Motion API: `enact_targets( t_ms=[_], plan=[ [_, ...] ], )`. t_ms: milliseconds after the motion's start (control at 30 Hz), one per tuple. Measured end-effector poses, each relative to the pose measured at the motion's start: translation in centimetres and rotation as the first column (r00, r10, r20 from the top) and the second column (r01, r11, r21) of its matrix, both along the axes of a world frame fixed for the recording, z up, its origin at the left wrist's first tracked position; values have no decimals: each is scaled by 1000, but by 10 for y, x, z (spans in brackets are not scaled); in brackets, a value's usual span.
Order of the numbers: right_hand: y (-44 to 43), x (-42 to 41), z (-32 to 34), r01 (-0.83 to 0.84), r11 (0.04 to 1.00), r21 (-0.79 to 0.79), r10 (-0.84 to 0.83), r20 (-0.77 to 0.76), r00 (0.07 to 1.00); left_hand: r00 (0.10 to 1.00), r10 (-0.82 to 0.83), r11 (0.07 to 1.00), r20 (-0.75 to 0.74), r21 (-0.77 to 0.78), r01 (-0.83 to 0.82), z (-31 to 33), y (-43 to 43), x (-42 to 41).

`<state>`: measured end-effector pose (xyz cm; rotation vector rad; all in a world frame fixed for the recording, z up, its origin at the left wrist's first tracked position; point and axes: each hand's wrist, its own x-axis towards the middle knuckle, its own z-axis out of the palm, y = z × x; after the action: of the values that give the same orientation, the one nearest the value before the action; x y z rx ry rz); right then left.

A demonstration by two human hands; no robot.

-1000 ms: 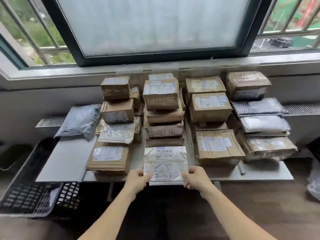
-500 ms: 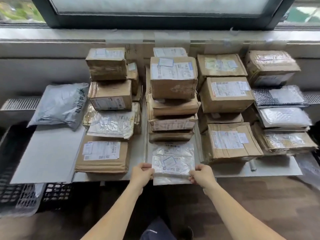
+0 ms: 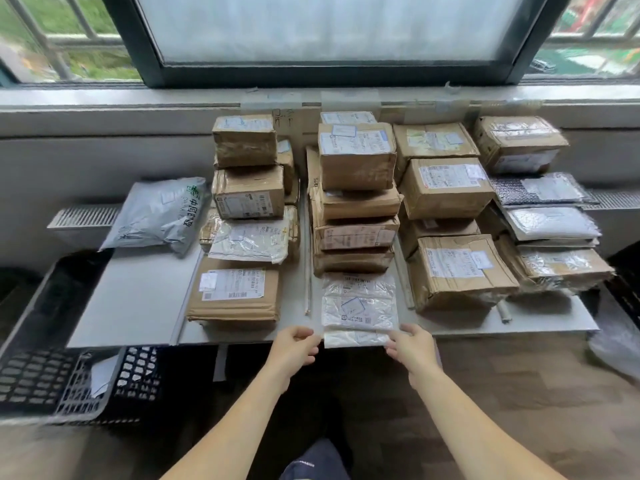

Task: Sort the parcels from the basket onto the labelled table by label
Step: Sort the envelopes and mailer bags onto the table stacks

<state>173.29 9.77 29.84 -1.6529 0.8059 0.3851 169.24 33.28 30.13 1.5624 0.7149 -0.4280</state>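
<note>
Clear plastic parcel (image 3: 358,306): one, lying flat on the table (image 3: 138,299) at its near edge, right in front of the middle stack, with its near end a little over the edge.
Left hand (image 3: 298,344): fingers loosely curled, just beside the parcel's left edge, holding nothing.
Right hand (image 3: 414,348): fingers loosely curled at the parcel's near right corner, gripping nothing; contact unclear.
Groups on the table: five, side by side.
Grey mailing bag (image 3: 159,213): one, alone at the far left.
Second group (image 3: 249,192): two stacked brown boxes, one plastic-wrapped parcel and one flat brown envelope in front; smaller ones behind are partly hidden.
Middle stack (image 3: 356,202): at least five brown boxes.
Fourth group (image 3: 446,187): four brown boxes.
Right group (image 3: 540,192): one box and three flat packets.
Basket (image 3: 34,382): one, black mesh, low at the left; one white flat item (image 3: 102,374) inside.
</note>
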Motion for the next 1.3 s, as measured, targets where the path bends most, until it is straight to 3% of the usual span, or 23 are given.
enact_targets(
  t_ms=[300, 633, 833, 1133, 1300],
  plan=[
    [92, -106, 22, -119, 974, 190, 124, -11, 992, 993, 103, 988, 63, 112, -110, 42, 71, -123],
    [253, -184, 34, -437, 886, 156, 449, -52, 892, 912, 406, 908, 63, 84, -410, 48, 221, -234],
    [405, -228, 26, -544, 825, 153, 557, -59, 829, 843, 532, 845, 77, 16, -535, 34, 358, -286],
    [618, -293, 26, -630, 755, 181, 647, -56, 760, 885, 462, 886, 56, 4, -463, 41, 534, -315],
    [674, -266, 15, -491, 833, 256, 530, -113, 840, 920, 388, 920, 44, 32, -390, 39, 588, -284]
  ],
)
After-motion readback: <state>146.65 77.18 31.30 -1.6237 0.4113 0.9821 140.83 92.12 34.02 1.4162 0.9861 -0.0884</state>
